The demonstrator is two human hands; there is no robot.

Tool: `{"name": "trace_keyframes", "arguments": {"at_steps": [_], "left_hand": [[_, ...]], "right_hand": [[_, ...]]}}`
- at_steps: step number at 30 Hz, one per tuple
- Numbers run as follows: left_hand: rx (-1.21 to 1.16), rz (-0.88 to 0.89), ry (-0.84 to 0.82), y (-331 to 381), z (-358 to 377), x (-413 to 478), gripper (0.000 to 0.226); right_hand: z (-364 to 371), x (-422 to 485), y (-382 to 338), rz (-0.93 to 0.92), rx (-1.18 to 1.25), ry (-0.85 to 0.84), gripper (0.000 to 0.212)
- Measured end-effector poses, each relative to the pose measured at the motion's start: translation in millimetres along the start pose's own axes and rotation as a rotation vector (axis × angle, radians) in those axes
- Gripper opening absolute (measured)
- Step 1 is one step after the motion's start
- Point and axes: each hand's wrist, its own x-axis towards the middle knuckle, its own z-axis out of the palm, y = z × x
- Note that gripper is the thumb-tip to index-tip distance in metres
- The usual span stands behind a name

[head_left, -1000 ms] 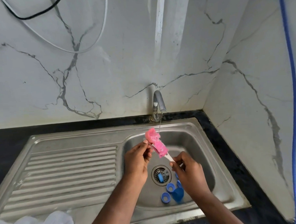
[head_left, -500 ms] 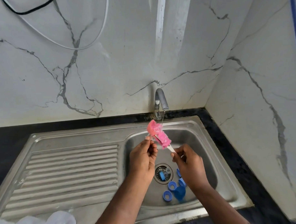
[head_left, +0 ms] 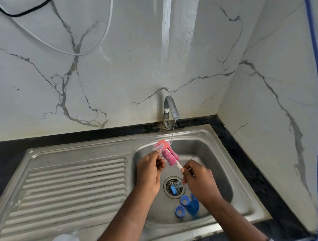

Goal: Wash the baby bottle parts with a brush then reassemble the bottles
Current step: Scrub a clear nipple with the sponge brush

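Right hand (head_left: pixel 198 182) grip is closed on the pink brush (head_left: pixel 171 157) handle. Left hand (head_left: pixel 151 173) pinches a clear bottle part (head_left: pixel 157 147) against the brush head, beneath the tap (head_left: pixel 169 109) trickle. Best, I judge: twist brush, keep pinch firm.

No text, label, brand, number or sign can be read; nothing legible is seen on the pink sponge brush (head_left: pixel 169 157), the clear soft part (head_left: pixel 156 147), the blue plastic rings (head_left: pixel 179 210) or the stainless steel sink (head_left: pixel 74 154).

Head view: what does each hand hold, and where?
The right hand pinches the pink sponge brush by its white handle; the left hand pinches a small clear part at the brush's tip.
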Motion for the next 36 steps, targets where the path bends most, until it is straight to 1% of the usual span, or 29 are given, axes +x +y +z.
{"name": "trace_keyframes", "arguments": {"at_steps": [3, 5, 8, 10, 12, 14, 19, 21, 24, 26, 29, 30, 31, 33, 34, 36], "left_hand": [[0.133, 0.055, -0.048, -5, -3, -2, 0.016], [0.193, 0.086, -0.035, -4, -7, -1, 0.016], [0.282, 0.147, -0.020, 3, -14, 10, 0.019], [0.352, 0.119, -0.094, 4, -16, 15, 0.019], [0.438, 0.050, -0.200, -1, -15, 16, 0.015], [0.496, 0.012, -0.265, -5, -14, 16, 0.015], [0.578, 0.089, -0.246, -2, -13, 26, 0.018], [0.608, 0.083, -0.267, -7, -9, 24, 0.018], [0.778, 0.110, -0.305, -15, 0, 17, 0.017], [0.883, 0.201, -0.242, -13, 6, 17, 0.019], [0.953, 0.372, -0.086, -3, 9, 21, 0.020], [0.981, 0.412, -0.068, -2, 10, 21, 0.020], [1.008, 0.432, -0.076, -2, 12, 19, 0.018], [1.005, 0.415, -0.124, -11, 17, 14, 0.015], [0.964, 0.394, -0.123, -16, 20, 11, 0.016], [0.823, 0.363, -0.070, -15, 23, 8, 0.023]], "right_hand": [[7, 2, -2, 0.000, -0.007, 0.029, 0.016], [4, 0, 2, 0.003, 0.002, 0.029, 0.016], [-4, -8, 9, -0.010, 0.041, -0.031, 0.018], [-9, -9, 13, -0.016, 0.038, -0.037, 0.018], [-11, -5, 16, -0.005, 0.047, -0.008, 0.018], [-13, -2, 19, 0.000, 0.070, 0.011, 0.018], [-27, -3, 35, -0.071, 0.121, -0.033, 0.019], [-33, 3, 43, -0.073, 0.137, -0.031, 0.019], [-35, 16, 45, -0.083, 0.165, -0.021, 0.021], [-37, 21, 46, -0.118, 0.112, -0.031, 0.021], [-44, 25, 51, -0.176, 0.064, -0.061, 0.021], [-47, 26, 52, -0.188, 0.057, -0.068, 0.021], [-48, 27, 53, -0.195, 0.045, -0.068, 0.020], [-45, 32, 50, -0.200, 0.021, -0.038, 0.019], [-44, 35, 48, -0.209, 0.014, -0.023, 0.019], [-41, 37, 46, -0.236, -0.005, -0.017, 0.020]]}}
